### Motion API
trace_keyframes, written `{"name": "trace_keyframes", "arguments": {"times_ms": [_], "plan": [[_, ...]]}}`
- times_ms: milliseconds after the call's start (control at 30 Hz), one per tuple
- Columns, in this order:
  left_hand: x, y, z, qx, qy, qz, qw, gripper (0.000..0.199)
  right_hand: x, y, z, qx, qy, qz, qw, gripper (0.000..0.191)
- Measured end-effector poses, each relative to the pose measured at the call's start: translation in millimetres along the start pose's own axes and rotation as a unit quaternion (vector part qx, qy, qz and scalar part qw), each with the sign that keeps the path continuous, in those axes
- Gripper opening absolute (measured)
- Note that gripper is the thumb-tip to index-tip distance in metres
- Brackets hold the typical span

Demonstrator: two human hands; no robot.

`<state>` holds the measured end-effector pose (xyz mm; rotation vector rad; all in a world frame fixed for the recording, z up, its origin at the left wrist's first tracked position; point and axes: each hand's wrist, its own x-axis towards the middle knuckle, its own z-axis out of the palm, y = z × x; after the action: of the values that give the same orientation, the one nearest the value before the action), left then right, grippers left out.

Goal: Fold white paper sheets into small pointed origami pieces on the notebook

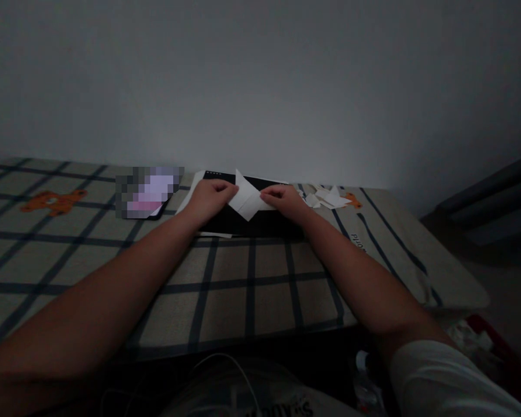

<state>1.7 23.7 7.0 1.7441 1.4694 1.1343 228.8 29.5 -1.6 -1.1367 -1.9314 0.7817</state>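
Note:
A folded piece of white paper (247,200), roughly diamond-shaped with a pointed flap at the top, is held up between both hands. My left hand (211,197) pinches its left corner between thumb and fingers. At the opposite corner, my right hand (283,198) grips it with thumb and fingertips. Under the hands lies a flat black board or folder (260,225), with white sheets (190,194) showing from beneath its left side. Just right of my right hand sits a small heap of folded white paper pieces (330,198).
A checked cloth (269,295) covers the table, which meets a grey wall (260,87). A phone-like device (150,197), partly pixelated, lies at left. Below the front edge are a clear plastic bottle (367,385), a thin white cable (238,368) and a red container (499,347) of crumpled white material.

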Motion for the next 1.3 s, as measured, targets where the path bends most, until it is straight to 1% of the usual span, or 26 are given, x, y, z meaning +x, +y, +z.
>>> {"name": "trace_keyframes", "arguments": {"times_ms": [100,167,200,267,333,367,433,500,567,600,633,700,767,867,933,1100,1167,1233,1300], "plan": [[2,-3,-1.1,0.045,-0.007,0.012,0.999,0.023,0,0,-2,-0.001,0.018,-0.008,1.0,0.022],[4,-6,-1.6,0.077,0.012,0.037,0.996,0.024,1,1,-3,-0.008,0.018,-0.009,1.0,0.022],[5,-7,-2.0,0.092,0.028,0.062,0.993,0.026,1,1,-5,-0.011,0.015,-0.007,1.0,0.022],[6,-8,-3.0,0.12,0.053,0.137,0.982,0.031,1,2,-6,-0.022,0.007,-0.006,1.0,0.021],[6,-8,-4.2,0.153,0.032,0.224,0.962,0.037,1,2,-7,-0.04,-0.003,-0.017,0.999,0.021],[5,-6,-4.8,0.163,0.027,0.252,0.953,0.042,1,2,-7,-0.049,-0.006,-0.029,0.998,0.021],[3,-3,-5.9,0.174,0.023,0.267,0.948,0.053,1,-1,-6,-0.062,-0.008,-0.055,0.997,0.02],[1,1,-6.4,0.172,-0.024,0.261,0.95,0.05,0,-4,-5,-0.068,-0.005,-0.077,0.995,0.018],[-1,3,-6.2,0.162,-0.085,0.24,0.953,0.04,-2,-8,-4,-0.073,-0.003,-0.092,0.993,0.017],[-1,4,-5.8,0.156,-0.106,0.227,0.955,0.034,-2,-10,-4,-0.075,-0.003,-0.097,0.992,0.016],[-1,5,-5.4,0.149,-0.117,0.214,0.958,0.03,-3,-11,-4,-0.076,-0.001,-0.102,0.992,0.016],[-2,5,-4.3,0.13,-0.121,0.188,0.966,0.026,-3,-12,-3,-0.075,0.008,-0.106,0.992,0.017],[-2,5,-3.5,0.103,-0.125,0.155,0.975,0.028,-3,-12,-4,-0.072,0.022,-0.099,0.992,0.018],[-2,5,-3.1,0.06,-0.157,0.108,0.98,0.03,-3,-10,-4,-0.063,0.04,-0.084,0.994,0.019],[-2,5,-2.9,0.043,-0.176,0.094,0.979,0.032,-3,-10,-4,-0.058,0.044,-0.085,0.994,0.02],[-2,4,-1.4,0.026,-0.191,0.094,0.977,0.036,-5,-15,-3,-0.079,0.032,-0.1,0.991,0.021],[-2,4,-1.0,0.029,-0.188,0.089,0.978,0.035,-5,-15,-3,-0.109,0.035,-0.131,0.985,0.022],[-1,4,-0.9,0.028,-0.169,0.075,0.982,0.033,-6,-14,-3,-0.16,0.058,-0.179,0.969,0.025],[0,3,-1.1,0.014,-0.14,0.049,0.989,0.031,-6,-11,-3,-0.223,0.084,-0.221,0.946,0.027]]}}
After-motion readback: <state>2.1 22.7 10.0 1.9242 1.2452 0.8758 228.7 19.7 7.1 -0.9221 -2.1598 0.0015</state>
